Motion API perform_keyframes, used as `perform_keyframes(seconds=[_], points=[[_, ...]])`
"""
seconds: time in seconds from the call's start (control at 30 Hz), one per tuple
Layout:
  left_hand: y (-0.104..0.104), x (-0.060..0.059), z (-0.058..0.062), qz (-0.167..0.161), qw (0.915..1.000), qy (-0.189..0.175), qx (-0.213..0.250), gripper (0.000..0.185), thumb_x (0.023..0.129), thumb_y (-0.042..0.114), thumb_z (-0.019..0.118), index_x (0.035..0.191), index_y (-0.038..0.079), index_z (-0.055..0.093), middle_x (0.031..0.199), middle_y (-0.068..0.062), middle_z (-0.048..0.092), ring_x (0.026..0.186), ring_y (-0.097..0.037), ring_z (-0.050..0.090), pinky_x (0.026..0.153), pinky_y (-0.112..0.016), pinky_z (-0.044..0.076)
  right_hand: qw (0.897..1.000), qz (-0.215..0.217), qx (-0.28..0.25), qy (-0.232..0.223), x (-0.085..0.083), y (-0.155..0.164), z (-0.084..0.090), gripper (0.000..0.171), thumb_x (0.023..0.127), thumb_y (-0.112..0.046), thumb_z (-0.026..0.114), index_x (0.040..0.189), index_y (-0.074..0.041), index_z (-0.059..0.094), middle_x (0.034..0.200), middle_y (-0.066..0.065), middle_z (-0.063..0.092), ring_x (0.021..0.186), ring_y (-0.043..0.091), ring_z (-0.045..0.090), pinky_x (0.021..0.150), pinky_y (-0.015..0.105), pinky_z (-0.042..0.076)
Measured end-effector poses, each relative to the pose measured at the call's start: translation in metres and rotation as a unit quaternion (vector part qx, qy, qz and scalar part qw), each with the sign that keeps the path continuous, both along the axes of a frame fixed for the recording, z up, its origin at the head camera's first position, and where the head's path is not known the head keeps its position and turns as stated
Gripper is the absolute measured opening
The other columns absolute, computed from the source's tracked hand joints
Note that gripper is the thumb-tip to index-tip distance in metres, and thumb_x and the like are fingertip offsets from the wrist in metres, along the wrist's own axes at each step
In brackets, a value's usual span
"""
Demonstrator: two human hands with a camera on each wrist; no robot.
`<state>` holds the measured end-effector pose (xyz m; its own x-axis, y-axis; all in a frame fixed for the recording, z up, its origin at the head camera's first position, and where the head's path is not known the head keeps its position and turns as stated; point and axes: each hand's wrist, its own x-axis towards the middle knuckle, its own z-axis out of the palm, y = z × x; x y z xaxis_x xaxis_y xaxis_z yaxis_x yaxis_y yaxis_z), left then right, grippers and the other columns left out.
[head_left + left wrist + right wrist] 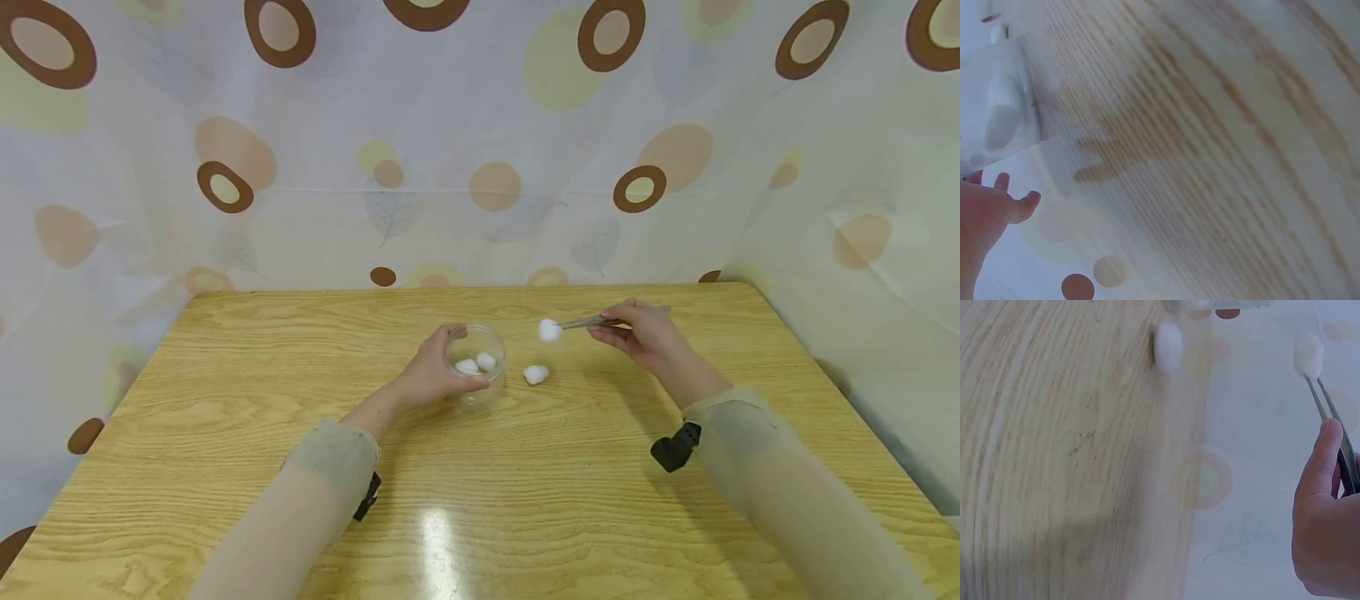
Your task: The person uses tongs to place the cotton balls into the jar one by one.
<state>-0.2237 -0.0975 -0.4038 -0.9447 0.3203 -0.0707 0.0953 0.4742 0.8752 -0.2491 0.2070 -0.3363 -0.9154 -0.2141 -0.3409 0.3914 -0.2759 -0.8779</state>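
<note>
A small clear jar [477, 363] stands mid-table with two white cotton balls [477, 363] inside. My left hand [433, 371] wraps around its left side; the jar's wall [997, 106] fills the upper left of the left wrist view above my fingers [1004, 200]. My right hand [637, 329] pinches metal tweezers [592, 322], whose tips clamp a cotton ball [549, 330] in the air, just right of and above the jar. In the right wrist view the tweezers [1330, 422] hold that ball [1309, 355]. Another cotton ball [536, 374] lies on the table right of the jar, also visible as a white ball [1169, 345].
The wooden table [225, 433] is backed and flanked by a pale curtain [480, 150] printed with brown and green ovals. Black wrist-camera mounts [677, 447] sit on both sleeved forearms.
</note>
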Motion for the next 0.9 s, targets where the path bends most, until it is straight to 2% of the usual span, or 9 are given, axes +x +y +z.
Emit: perform_keyframes(seconds=[0.2,0.43,0.53,0.67,0.77,0.9], points=[[0.0,0.0,0.0,0.0,1.0,-0.004,0.003,0.091,0.074,0.029,0.08,0.144,0.012,0.025,0.149,-0.004,0.031,0.142,-0.028,0.018,0.112,-0.049,0.023,1.0,0.003,-0.02,0.002,-0.002,-0.005,0.009,0.023,0.097,-0.005,0.044,0.074,-0.008,0.045,0.08,0.006,0.053,0.075,0.018,0.066,0.073,0.022,0.055],[0.0,-0.001,0.002,-0.002,0.9999,-0.008,0.01,0.092,0.074,0.028,0.08,0.145,0.011,0.024,0.15,-0.005,0.03,0.142,-0.028,0.018,0.112,-0.048,0.024,1.0,-0.004,-0.024,-0.004,-0.003,-0.014,0.015,0.012,0.096,-0.004,0.046,0.085,-0.005,0.044,0.083,0.007,0.053,0.075,0.018,0.067,0.073,0.022,0.055],[0.0,-0.001,0.002,-0.007,0.9999,-0.01,0.011,0.092,0.074,0.027,0.08,0.145,0.011,0.024,0.15,-0.006,0.03,0.14,-0.028,0.022,0.11,-0.047,0.028,0.999,-0.006,-0.032,-0.005,-0.003,-0.018,0.016,0.013,0.096,-0.003,0.045,0.083,-0.004,0.044,0.081,0.008,0.053,0.073,0.019,0.068,0.072,0.022,0.055],[0.004,0.0,0.003,-0.023,0.9996,-0.013,0.012,0.091,0.074,0.027,0.08,0.144,0.011,0.024,0.149,-0.008,0.031,0.131,-0.029,0.036,0.105,-0.044,0.036,0.999,-0.003,-0.041,-0.003,-0.003,-0.023,0.015,0.017,0.096,-0.002,0.043,0.079,-0.005,0.044,0.079,0.008,0.054,0.072,0.02,0.068,0.071,0.023,0.055],[0.007,0.001,0.003,-0.03,0.9994,-0.013,0.011,0.09,0.074,0.027,0.08,0.144,0.011,0.025,0.149,-0.009,0.031,0.131,-0.029,0.037,0.105,-0.043,0.036,0.999,-0.002,-0.041,-0.002,-0.002,-0.026,0.014,0.018,0.096,-0.002,0.043,0.078,-0.005,0.044,0.078,0.008,0.055,0.072,0.02,0.068,0.071,0.023,0.055],[0.01,0.001,0.004,-0.029,0.9995,-0.011,0.005,0.089,0.074,0.027,0.08,0.144,0.011,0.026,0.148,-0.008,0.032,0.135,-0.028,0.031,0.107,-0.043,0.034,0.999,-0.002,-0.035,-0.004,-0.002,-0.03,0.013,0.02,0.096,-0.002,0.043,0.077,-0.006,0.044,0.077,0.008,0.055,0.071,0.02,0.068,0.07,0.023,0.055]])
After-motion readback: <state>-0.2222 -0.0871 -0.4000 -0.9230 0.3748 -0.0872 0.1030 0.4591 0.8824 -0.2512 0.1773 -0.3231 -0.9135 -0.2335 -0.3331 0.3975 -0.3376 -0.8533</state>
